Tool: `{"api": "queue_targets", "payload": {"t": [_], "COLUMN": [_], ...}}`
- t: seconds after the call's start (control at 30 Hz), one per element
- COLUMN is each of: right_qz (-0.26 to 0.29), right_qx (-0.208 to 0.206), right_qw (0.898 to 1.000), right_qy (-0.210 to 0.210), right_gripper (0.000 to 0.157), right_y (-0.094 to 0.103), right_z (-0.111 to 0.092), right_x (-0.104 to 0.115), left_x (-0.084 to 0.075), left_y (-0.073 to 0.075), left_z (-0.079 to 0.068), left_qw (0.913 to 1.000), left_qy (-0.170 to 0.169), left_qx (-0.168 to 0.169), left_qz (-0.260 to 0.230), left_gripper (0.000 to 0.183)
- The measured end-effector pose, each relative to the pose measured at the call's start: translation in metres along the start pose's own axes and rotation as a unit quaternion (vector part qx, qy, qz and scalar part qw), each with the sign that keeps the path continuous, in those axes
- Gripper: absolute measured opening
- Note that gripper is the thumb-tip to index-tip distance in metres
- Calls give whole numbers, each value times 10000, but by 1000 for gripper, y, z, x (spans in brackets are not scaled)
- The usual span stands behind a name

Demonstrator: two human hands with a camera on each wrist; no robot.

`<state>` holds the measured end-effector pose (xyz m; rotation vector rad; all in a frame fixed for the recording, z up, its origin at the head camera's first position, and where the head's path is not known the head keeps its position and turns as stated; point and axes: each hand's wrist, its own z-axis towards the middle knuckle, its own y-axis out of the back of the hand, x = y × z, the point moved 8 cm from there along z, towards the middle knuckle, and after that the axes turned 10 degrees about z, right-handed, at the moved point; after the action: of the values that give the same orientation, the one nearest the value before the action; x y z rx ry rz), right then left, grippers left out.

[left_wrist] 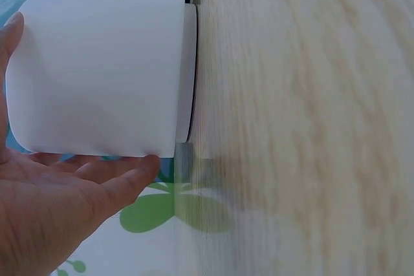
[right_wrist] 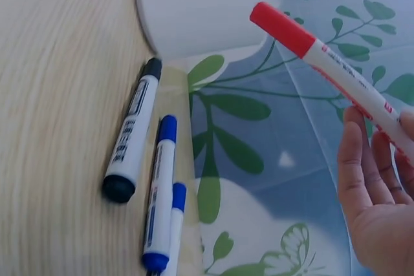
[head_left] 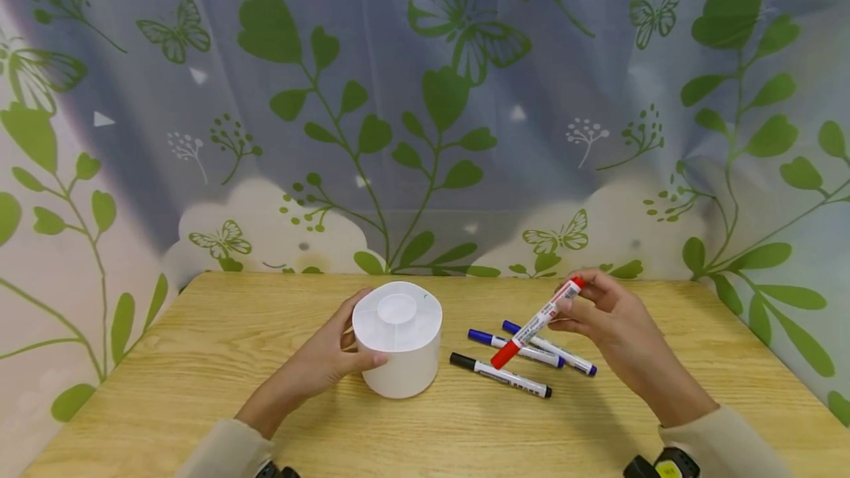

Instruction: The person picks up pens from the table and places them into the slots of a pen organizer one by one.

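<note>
On the table stands a white round pen holder (head_left: 402, 371) with inner compartments; no pens show inside it. My left hand (head_left: 332, 349) grips its left side, thumb across the front and fingers behind. In the left wrist view the holder's smooth wall (left_wrist: 97, 72) fills the space between thumb and fingers. My right hand (head_left: 614, 323) pinches a red marker (head_left: 538, 321) near one end, above the other markers. The marker tilts, its red cap (right_wrist: 283, 29) pointing down toward the holder. Right of the holder lie a black marker (head_left: 501, 376) and two blue markers (head_left: 531, 351).
The wooden table (head_left: 265, 323) reaches back to a hanging curtain (head_left: 425, 131) printed with green leaves and butterflies. The two blue markers lie close together, partly overlapping, behind the black one. Both wrists wear dark straps with devices.
</note>
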<state>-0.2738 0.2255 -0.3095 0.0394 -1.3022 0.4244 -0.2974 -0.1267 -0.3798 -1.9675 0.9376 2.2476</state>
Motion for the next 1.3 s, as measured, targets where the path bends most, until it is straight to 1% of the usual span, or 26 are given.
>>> {"api": "queue_targets", "payload": {"t": [0.23,0.33,0.6,0.73,0.97,1.1,1.3], "right_qz": [261,254,204,169,359,354,340], "right_qx": [-257,-364,-755,-774,-775,-854,-819], "right_qw": [9993,9990,9965,9965,9961,9954,9958], "right_qy": [-33,-30,-280,-249,-197,-239,-227], "right_gripper": [14,12,13,15,16,21,17], "right_y": [-11,-16,-27,-34,-43,-49,-61], "right_z": [9,12,18,22,27,30,35], "right_x": [3,5,2,2,1,0,-3], "left_x": [2,2,-1,-2,-5,-5,-4], "left_y": [-1,-2,-3,-3,-4,-4,-6], "left_z": [1,1,1,0,-1,-1,-2], "left_qw": [9999,10000,10000,10000,9999,9999,9995], "left_qy": [98,87,37,-11,-52,15,142], "left_qx": [-37,-47,-55,-84,-114,-155,-215], "left_qz": [-22,1,42,53,5,-50,-167], "left_gripper": [109,108,109,110,111,112,111]}}
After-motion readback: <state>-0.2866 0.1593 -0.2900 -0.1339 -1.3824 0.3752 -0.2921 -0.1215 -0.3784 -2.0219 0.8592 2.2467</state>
